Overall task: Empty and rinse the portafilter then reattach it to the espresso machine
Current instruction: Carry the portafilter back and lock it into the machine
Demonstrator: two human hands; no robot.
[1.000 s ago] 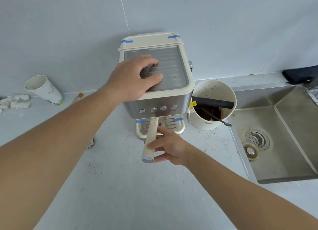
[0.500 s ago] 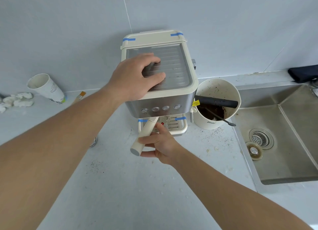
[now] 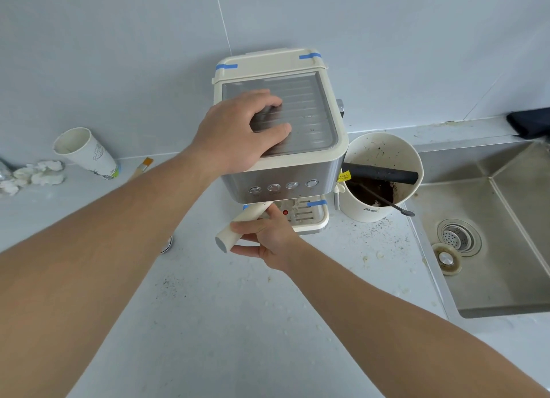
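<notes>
A cream and steel espresso machine [image 3: 309, 171] stands against the wall on the white counter. My left hand [image 3: 238, 133] lies flat on its ribbed top, fingers spread, pressing down. The portafilter's cream handle [image 3: 238, 228] juts out from under the machine's front, angled toward the lower left; its basket end is hidden under the machine. My right hand [image 3: 268, 240] curls around the handle from the right, thumb and fingers on it.
A cream knock bin [image 3: 384, 162] with coffee grounds, a black bar and a spoon stands right of the machine. A steel sink [image 3: 506, 228] with a drain lies at the right. A paper cup [image 3: 86, 153], a brush and crumpled tissue sit at the left. Grounds are scattered on the counter.
The portafilter handle has swung from pointing toward me to pointing lower left, my right hand following it. My left hand stays on the machine's top.
</notes>
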